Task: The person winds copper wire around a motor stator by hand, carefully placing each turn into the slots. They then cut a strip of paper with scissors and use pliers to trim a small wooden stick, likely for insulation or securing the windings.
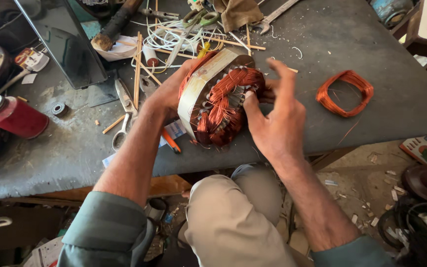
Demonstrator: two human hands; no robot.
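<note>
Copper-wound round metal stator (217, 99) on edge on grey bench (362, 44); left hand (166, 94) cups its back, right hand (273, 118) thumb presses windings, fingers spread. Loose copper coil (344, 93) nearby.

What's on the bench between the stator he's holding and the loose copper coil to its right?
Only the right hand, working the motor stator. Beyond it, bare grey benchtop up to the copper wire coil, per the head view.
</note>
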